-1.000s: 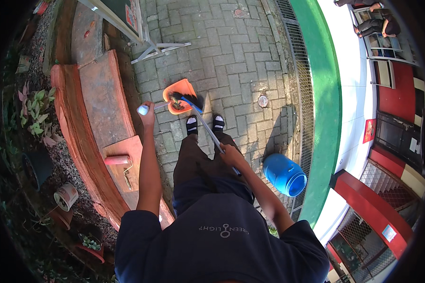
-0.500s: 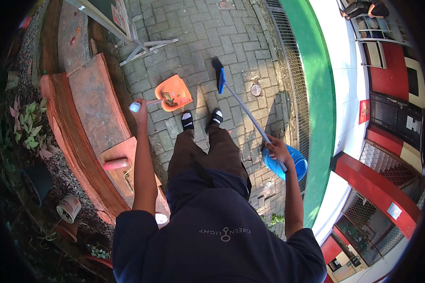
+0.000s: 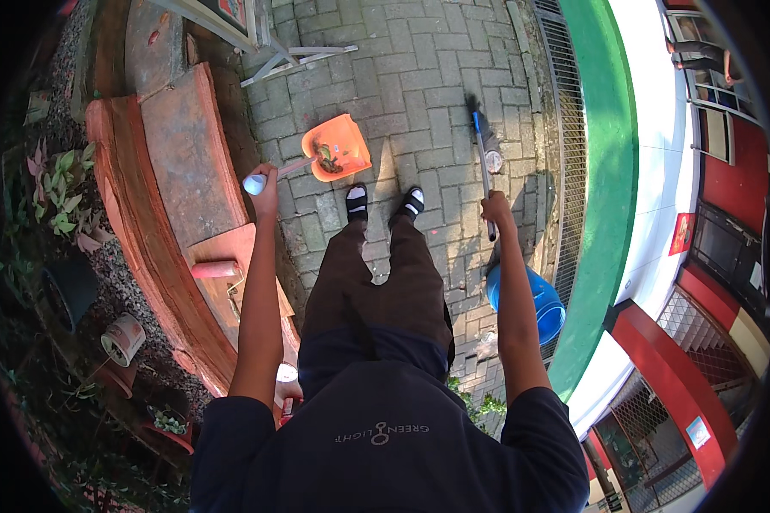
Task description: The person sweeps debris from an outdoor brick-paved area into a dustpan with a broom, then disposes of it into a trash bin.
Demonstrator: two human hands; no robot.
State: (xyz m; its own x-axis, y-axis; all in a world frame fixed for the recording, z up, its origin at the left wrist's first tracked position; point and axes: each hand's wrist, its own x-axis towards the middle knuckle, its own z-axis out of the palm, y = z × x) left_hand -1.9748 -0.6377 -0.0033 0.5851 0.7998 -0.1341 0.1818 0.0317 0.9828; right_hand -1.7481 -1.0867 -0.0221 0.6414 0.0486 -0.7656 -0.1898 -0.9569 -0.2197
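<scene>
My left hand (image 3: 265, 192) is closed around the dustpan's long handle, with its pale blue end sticking out beside the fist. At the handle's far end, the orange dustpan (image 3: 355, 141) rests on the paving just ahead of my feet. Leaves and other debris (image 3: 328, 161) lie in it. My right hand (image 3: 496, 208) grips the upper part of the broom (image 3: 485, 167), a grey stick with a blue head and dark bristles. That broom head is out ahead and to the right, apart from the dustpan.
A blue bucket (image 3: 543, 312) stands right of my legs, beside a metal drain grate (image 3: 571, 128) and green strip (image 3: 612, 171). On the left, a paint roller (image 3: 216, 269) lies on a board over the reddish ledge (image 3: 175, 154). A metal-framed stand (image 3: 295, 58) is at far left.
My right hand has swung the broom forward and to the right, away from the dustpan. My left hand still holds the dustpan handle. The whole view has shifted slightly.
</scene>
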